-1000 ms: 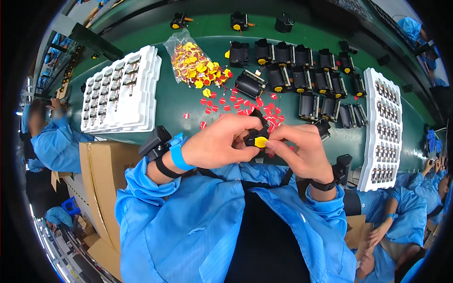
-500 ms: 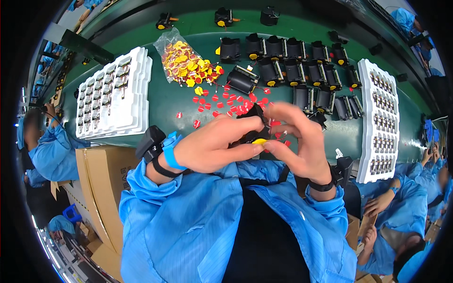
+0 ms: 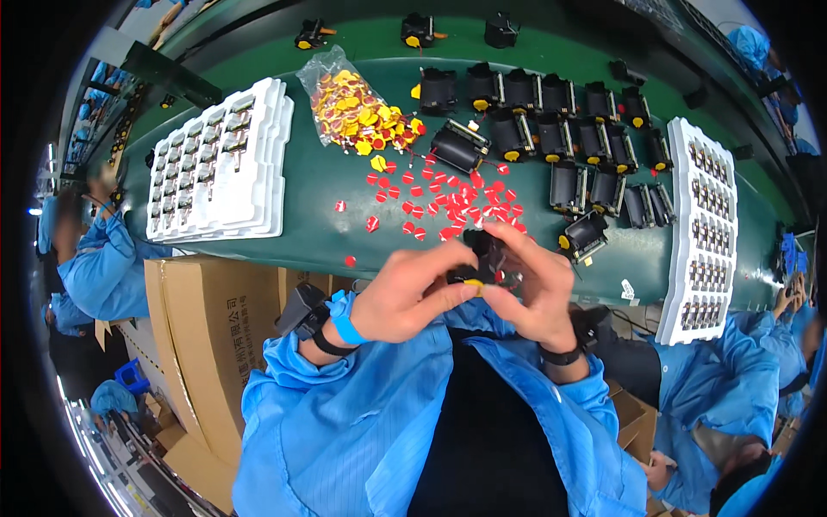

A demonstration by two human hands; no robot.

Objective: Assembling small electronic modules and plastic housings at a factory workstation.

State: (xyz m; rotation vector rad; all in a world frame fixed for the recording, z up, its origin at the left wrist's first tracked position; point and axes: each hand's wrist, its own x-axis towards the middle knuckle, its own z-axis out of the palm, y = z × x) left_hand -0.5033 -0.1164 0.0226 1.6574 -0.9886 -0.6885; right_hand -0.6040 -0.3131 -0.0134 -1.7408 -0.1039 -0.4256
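Note:
Close to my body, both hands hold a small black plastic housing (image 3: 485, 248), tilted and partly hidden by the fingers. My left hand (image 3: 398, 297) grips its left side, the thumb at a yellow round piece (image 3: 473, 284) on the near end. My right hand (image 3: 536, 289) closes round the other side, its thumb beside the same yellow piece. Just beyond the hands, many red round stickers (image 3: 465, 205) lie scattered on the green table. Farther back, a clear plastic bag (image 3: 326, 79) spills yellow and red round pieces (image 3: 366, 116).
Rows of black housings (image 3: 564, 185) stand at the back right. White trays with small metal parts flank the work area, at left (image 3: 271, 185) and right (image 3: 676, 267). A cardboard box (image 3: 207, 336) stands below the table at left. Co-workers in blue sit on both sides.
Both hands have come nearer my body with the housing between them, uncovering more red stickers and another black housing at the right. The view has shifted slightly.

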